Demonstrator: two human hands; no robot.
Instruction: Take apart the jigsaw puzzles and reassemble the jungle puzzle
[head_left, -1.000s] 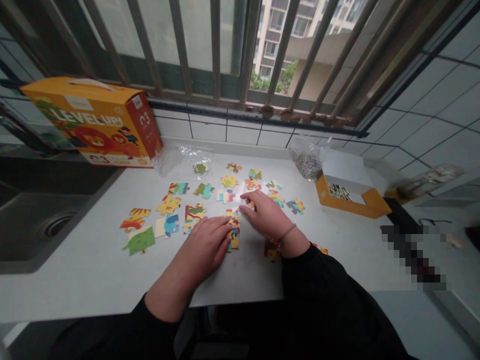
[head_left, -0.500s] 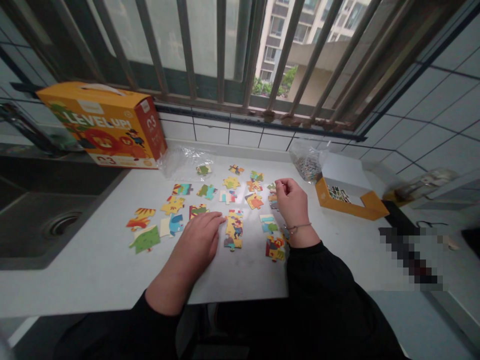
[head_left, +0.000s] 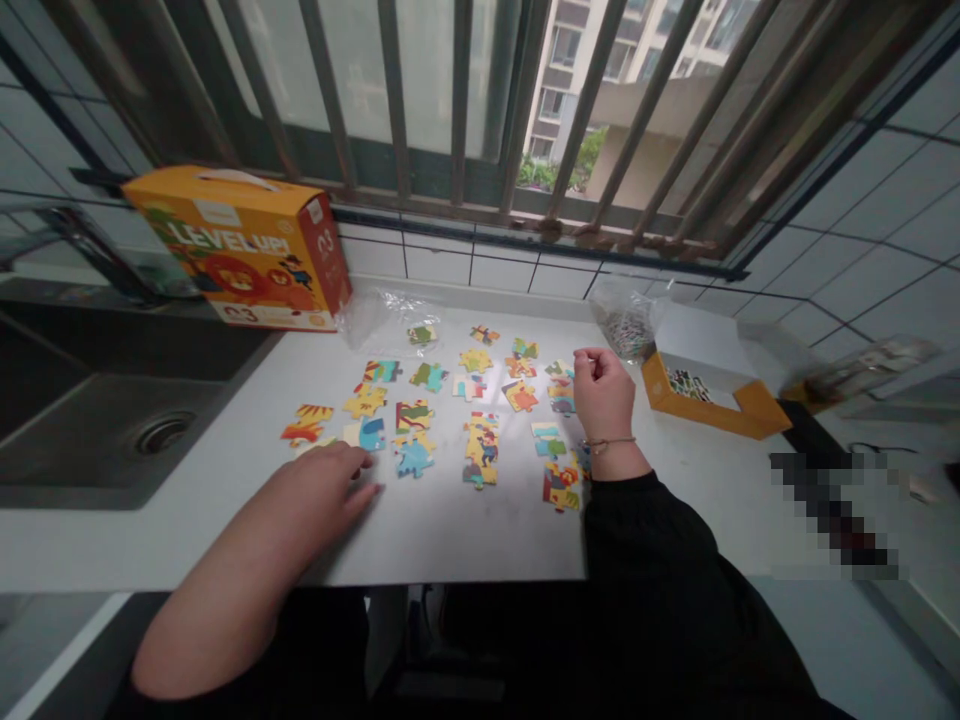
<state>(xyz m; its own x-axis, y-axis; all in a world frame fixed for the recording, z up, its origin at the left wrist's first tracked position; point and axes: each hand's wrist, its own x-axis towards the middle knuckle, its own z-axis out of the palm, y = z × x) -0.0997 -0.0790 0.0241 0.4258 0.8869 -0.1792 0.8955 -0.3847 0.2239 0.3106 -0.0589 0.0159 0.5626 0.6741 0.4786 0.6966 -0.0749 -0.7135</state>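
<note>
My left hand lies low over the left part of the counter, thumb apart from the fingers. Its fingertips reach a blue-and-cream puzzle piece, and it covers most of a green piece. Closed in a fist, my right hand rests at the right edge of the spread pieces; what it may hold is hidden. Beside it are a grey-and-orange piece and a joined lion piece. A joined yellow strip with a figure lies between the hands, with a light-blue piece left of it.
An orange box stands at the back left by the sink. Clear plastic bags lie near the wall. An open yellow box with pieces inside sits at the right.
My left hand has moved left from the middle pieces to the blue-and-cream piece, uncovering the light-blue piece. The view has shifted slightly. My right hand stays closed beside the right-hand pieces.
</note>
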